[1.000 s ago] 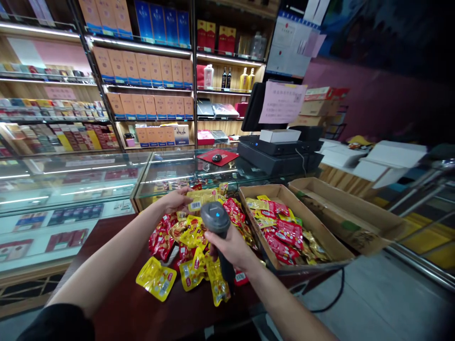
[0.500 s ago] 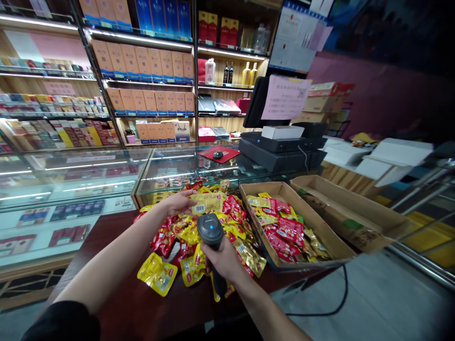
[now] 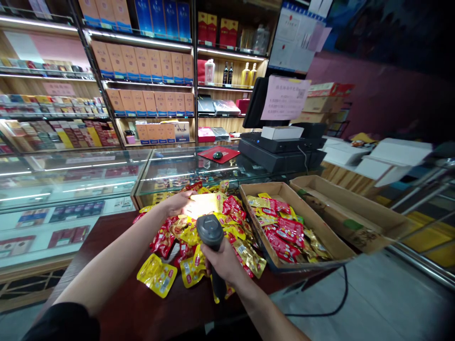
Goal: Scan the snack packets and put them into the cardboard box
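My right hand (image 3: 222, 260) is wrapped round the handle of a dark grey barcode scanner (image 3: 210, 231), its head aimed away from me. Bright light from it falls on a gold snack packet (image 3: 204, 204) and washes out the packet's left part. The left end of that packet is pinched in my left hand (image 3: 179, 203), at the far side of the pile. Under and around both hands lies a heap of red and yellow snack packets (image 3: 163, 239). One yellow packet (image 3: 157, 275) lies apart at the near left on the dark red table (image 3: 121, 255).
Right of the heap stands an open cardboard box (image 3: 320, 225) holding several packets, with another cardboard box (image 3: 355, 213) beside it. Behind are a glass counter (image 3: 170, 163), a red mouse pad (image 3: 229, 155) and a monitor (image 3: 256, 102). A black cable (image 3: 344, 289) hangs at the right.
The scanner's light has come on and now glares on the gold packet; the blue light on the scanner's top has gone out. Both hands have stayed nearly still.
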Tool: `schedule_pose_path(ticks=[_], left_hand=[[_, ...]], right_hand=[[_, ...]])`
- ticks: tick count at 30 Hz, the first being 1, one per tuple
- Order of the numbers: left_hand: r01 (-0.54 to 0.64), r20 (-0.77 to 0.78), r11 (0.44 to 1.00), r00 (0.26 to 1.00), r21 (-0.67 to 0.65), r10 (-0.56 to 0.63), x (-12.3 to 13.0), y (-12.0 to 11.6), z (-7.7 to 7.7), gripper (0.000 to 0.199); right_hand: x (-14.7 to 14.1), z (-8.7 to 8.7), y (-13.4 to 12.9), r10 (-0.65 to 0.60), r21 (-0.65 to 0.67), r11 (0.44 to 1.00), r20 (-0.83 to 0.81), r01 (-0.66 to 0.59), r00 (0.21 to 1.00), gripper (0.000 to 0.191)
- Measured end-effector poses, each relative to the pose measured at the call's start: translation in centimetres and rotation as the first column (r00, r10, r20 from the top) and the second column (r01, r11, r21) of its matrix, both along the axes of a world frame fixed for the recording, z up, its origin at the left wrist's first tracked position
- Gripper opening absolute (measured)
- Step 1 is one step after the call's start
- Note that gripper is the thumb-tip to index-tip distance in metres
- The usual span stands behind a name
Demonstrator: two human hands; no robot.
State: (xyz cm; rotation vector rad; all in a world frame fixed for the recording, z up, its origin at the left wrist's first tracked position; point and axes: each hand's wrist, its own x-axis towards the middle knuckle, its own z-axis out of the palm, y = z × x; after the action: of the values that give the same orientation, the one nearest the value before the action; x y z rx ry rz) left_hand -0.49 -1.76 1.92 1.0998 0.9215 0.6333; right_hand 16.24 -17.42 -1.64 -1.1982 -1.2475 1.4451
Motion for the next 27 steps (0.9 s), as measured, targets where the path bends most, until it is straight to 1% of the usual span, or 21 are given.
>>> schedule_pose_path(ticks=[2,5,7,9,10,11,12,13,14,15,18,21,23,25,27], left_hand=[[0.012,-0.003,1.0,1.0,0.013,-0.012,0.0,0.1,-0.1,0.036],[-0.008,0.015,1.0,1.0,-0.023,0.009,-0.2,0.2,-0.3,0.043],[-0.01,0.048,0.998,0.999,-0.057,0.013,-0.3,0.1,-0.3,0.048],[0.005,0.084,0.996,0.996,-0.084,0.003,-0.3,-0.2,-0.2,0.049],[0.013,0.096,0.995,0.995,-0.095,-0.004,-0.3,-0.4,-0.1,0.049],[0.021,0.103,0.994,0.995,-0.105,-0.01,-0.3,-0.6,0.1,0.048],[0.028,0.104,0.993,0.994,-0.115,-0.016,-0.2,-0.9,0.2,0.048],[0.038,0.101,0.992,0.995,-0.123,-0.025,-0.2,-1.2,0.4,0.047],[0.052,0.1,0.991,0.994,-0.127,-0.039,-0.1,-1.4,0.6,0.045],[0.067,0.1,0.989,0.993,-0.129,-0.055,0.1,-1.6,0.7,0.044],[0.112,0.11,0.982,0.989,-0.149,-0.096,0.9,-2.0,1.0,0.044],[0.135,0.119,0.975,0.986,-0.174,-0.115,2.8,-1.8,1.2,0.044],[0.129,0.132,0.974,0.986,-0.185,-0.105,5.1,-1.1,1.4,0.039],[0.119,0.141,0.973,0.986,-0.198,-0.092,8.3,-0.2,2.0,0.034],[0.13,0.144,0.971,0.984,-0.201,-0.102,12.2,1.1,2.7,0.031]], right_hand=[[0.0,-0.3,0.0,0.003,0.006,1.0,-0.005,-0.003,1.0,0.028],[0.1,-0.5,0.0,-0.004,0.003,1.0,-0.015,0.004,1.0,0.027],[0.6,-0.3,0.3,-0.044,0.051,0.998,-0.032,0.046,0.999,0.021],[1.4,0.4,1.2,-0.132,0.138,0.981,-0.064,0.14,0.989,0.016],[2.0,0.8,1.8,-0.185,0.171,0.965,-0.089,0.198,0.979,0.018],[2.6,1.3,2.6,-0.257,0.178,0.945,-0.123,0.276,0.959,0.021],[3.3,1.8,3.4,-0.322,0.15,0.925,-0.173,0.348,0.931,0.025],[3.9,2.2,4.2,-0.35,0.093,0.922,-0.216,0.376,0.912,0.026],[4.6,2.6,5.0,-0.354,0.024,0.928,-0.255,0.372,0.9,0.027],[5.2,2.9,5.8,-0.333,-0.041,0.941,-0.289,0.336,0.898,0.026],[7.0,3.6,7.2,-0.279,-0.146,0.959,-0.342,0.242,0.897,0.022],[9.1,4.4,7.7,-0.292,-0.236,0.946,-0.312,0.224,0.904,0.017],[11.3,5.0,8.0,-0.299,-0.285,0.934,-0.304,0.213,0.905,0.017],[14.1,5.6,8.5,-0.314,-0.31,0.926,-0.313,0.216,0.897,0.015],[17.6,6.2,9.3,-0.346,-0.323,0.915,-0.315,0.243,0.884,0.013]])
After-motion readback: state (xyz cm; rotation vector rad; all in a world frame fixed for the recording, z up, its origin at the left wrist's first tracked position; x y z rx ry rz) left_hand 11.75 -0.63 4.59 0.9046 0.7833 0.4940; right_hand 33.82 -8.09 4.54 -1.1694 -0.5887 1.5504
